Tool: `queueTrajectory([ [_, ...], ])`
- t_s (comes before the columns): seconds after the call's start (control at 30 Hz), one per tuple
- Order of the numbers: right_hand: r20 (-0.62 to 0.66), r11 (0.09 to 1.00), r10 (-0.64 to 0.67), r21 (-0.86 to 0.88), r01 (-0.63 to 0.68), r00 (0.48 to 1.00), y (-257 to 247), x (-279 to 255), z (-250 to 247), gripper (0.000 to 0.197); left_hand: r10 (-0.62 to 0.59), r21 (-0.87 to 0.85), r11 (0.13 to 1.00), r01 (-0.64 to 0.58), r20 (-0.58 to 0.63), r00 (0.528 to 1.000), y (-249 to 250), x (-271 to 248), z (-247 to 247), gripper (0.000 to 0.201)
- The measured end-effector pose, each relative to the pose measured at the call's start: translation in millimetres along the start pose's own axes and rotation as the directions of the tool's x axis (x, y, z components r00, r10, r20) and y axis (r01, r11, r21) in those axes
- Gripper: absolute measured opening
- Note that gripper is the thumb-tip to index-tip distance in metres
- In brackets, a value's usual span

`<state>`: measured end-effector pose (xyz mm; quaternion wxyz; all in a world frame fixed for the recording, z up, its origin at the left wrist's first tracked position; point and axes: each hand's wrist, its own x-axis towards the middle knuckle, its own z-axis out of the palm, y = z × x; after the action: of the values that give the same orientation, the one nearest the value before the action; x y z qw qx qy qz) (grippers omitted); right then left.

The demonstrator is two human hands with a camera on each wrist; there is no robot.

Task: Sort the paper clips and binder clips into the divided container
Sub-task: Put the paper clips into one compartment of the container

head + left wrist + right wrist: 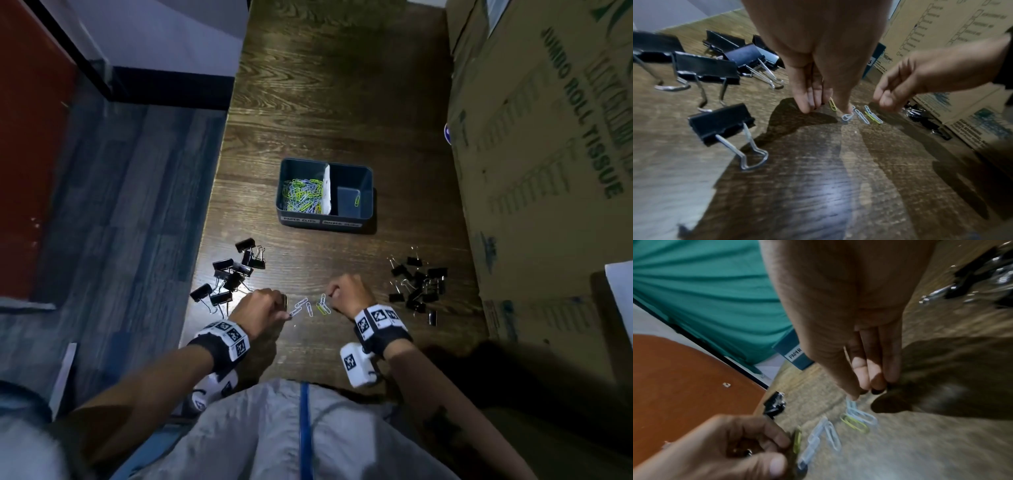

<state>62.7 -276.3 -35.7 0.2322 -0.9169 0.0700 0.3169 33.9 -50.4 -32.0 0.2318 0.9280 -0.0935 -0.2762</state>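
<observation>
A dark divided container stands mid-table. Its left compartment holds many paper clips and its right compartment holds one green clip. A few loose blue and green paper clips lie between my hands. My left hand pinches a green paper clip, while its thumb presses on a blue clip. My right hand has its fingers curled together, and the thumb tip touches the end of a blue clip. I see nothing held in it.
Black binder clips lie in two piles, one to the left by the table edge and one to the right. Large cardboard boxes wall off the right side. The table's left edge drops to the floor.
</observation>
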Motion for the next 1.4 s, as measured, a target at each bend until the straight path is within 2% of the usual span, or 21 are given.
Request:
queueTrajectory([
  [0.07,0.039,0.999,0.032,-0.009,-0.032,0.999,7.2,-8.5,6.9,0.008,-0.027,-0.015,1.0,0.027,0.018,0.999,6.0,3.9,3.2,0.035],
  [0.17,0.056,0.999,0.033,-0.006,-0.033,0.998,7.6,-11.5,17.0,0.024,-0.004,0.004,1.0,0.004,-0.001,1.0,20.0,8.7,10.7,0.037],
  [0.2,0.046,1.0,0.014,-0.023,-0.013,0.999,5.6,-12.0,20.6,0.028,0.013,0.008,1.0,-0.012,-0.021,1.0,25.1,9.4,13.7,0.035],
  [0.3,-0.016,0.999,-0.043,-0.027,0.042,0.999,-0.6,-12.2,32.0,0.024,0.063,0.029,0.998,-0.061,-0.063,0.996,36.2,9.0,20.9,0.027],
  [0.47,-0.054,0.999,-0.039,-0.019,0.038,0.998,-4.4,-17.7,35.1,0.02,0.095,0.0,0.995,-0.095,-0.068,0.993,34.3,12.9,19.0,0.02],
  [0.57,-0.105,0.996,-0.087,-0.006,0.087,0.991,3.9,-22.1,37.6,0.009,0.085,-0.061,0.994,-0.089,-0.072,0.994,28.7,13.1,15.8,0.015],
  [0.6,-0.126,0.994,-0.109,-0.011,0.109,0.986,7.9,-21.9,41.9,0.017,0.096,-0.071,0.992,-0.101,-0.077,0.992,26.2,12.8,17.5,0.02],
  [0.67,-0.139,0.988,-0.151,-0.04,0.146,0.979,10.2,-23.2,49.9,0.03,0.122,-0.026,0.992,-0.124,-0.074,0.99,24.6,11.7,22.3,0.028],
  [0.73,-0.147,0.981,-0.181,-0.093,0.169,0.972,5.4,-26.0,53.3,0.032,0.136,0.057,0.99,-0.132,-0.076,0.988,29.0,10.7,27.5,0.031],
  [0.87,-0.143,0.962,-0.217,-0.201,0.186,0.966,-6.7,-30.0,50.3,0.023,0.159,0.21,0.965,-0.154,-0.006,0.987,42.7,13.3,27.2,0.026],
  [0.93,-0.161,0.956,-0.217,-0.235,0.176,0.963,-8.8,-28.6,49.3,0.02,0.152,0.243,0.957,-0.157,0.036,0.988,46.0,16.0,23.5,0.031],
  [1.0,-0.175,0.955,-0.207,-0.248,0.16,0.963,-8.5,-26.6,48.9,0.025,0.14,0.27,0.951,-0.15,0.058,0.988,47.9,17.2,22.1,0.035],
  [1.13,-0.171,0.962,-0.151,-0.251,0.105,0.974,-8.0,-27.1,39.6,0.015,0.121,0.265,0.955,-0.13,0.051,0.991,47.9,17.2,23.0,0.02],
  [1.2,-0.158,0.976,-0.099,-0.207,0.065,0.983,-5.9,-25.9,35.6,0.013,0.106,0.218,0.97,-0.108,0.023,0.994,49.3,15.5,19.8,0.016],
  [1.3,-0.136,0.994,0.019,-0.101,-0.033,0.99,-3.2,-21.2,29.9,0.007,0.04,0.055,0.998,-0.038,-0.025,0.999,46.3,11.5,13.1,0.008],
  [1.33,-0.128,0.996,0.05,-0.063,-0.059,0.991,-1.3,-19.9,28.3,0.008,0.02,0.016,1.0,-0.02,-0.024,1.0,42.4,11.2,11.6,0.009],
  [1.4,-0.101,0.996,0.084,-0.002,-0.085,0.991,3.8,-19.3,26.5,0.025,0.002,-0.035,0.999,-0.004,-0.033,0.999,30.9,10.5,9.1,0.012],
])
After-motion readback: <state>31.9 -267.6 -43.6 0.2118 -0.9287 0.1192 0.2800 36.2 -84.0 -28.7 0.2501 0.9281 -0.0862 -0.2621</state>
